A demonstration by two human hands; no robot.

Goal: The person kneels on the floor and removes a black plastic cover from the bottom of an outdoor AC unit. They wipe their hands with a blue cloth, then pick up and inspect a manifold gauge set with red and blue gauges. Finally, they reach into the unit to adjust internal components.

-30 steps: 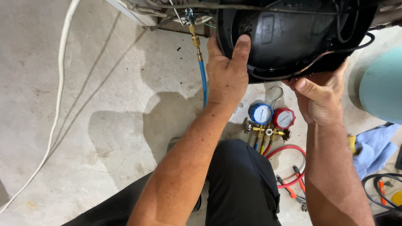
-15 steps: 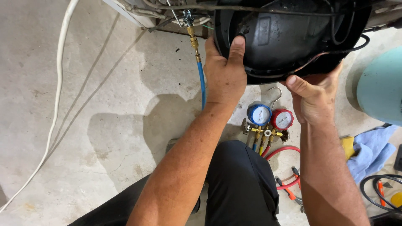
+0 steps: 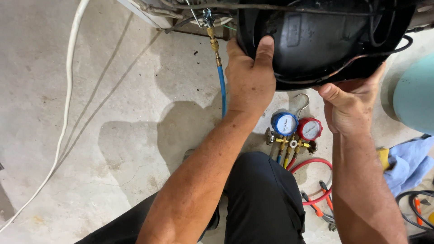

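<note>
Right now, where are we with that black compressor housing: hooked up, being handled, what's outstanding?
Done: blue hose is coupled to a brass fitting on the unit, and the gauge set lies on the concrete.

In hand: left hand and right hand grip the black housing at its lower edge.

Left: red hose and pliers lie untouched on the floor.

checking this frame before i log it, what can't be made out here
- Black compressor shell: head view, top cut off by the frame edge.
- Right hand: fingertips hidden under the shell.
- Gauge dials: readings too small.
- Pliers: partly hidden behind the right forearm.
</note>
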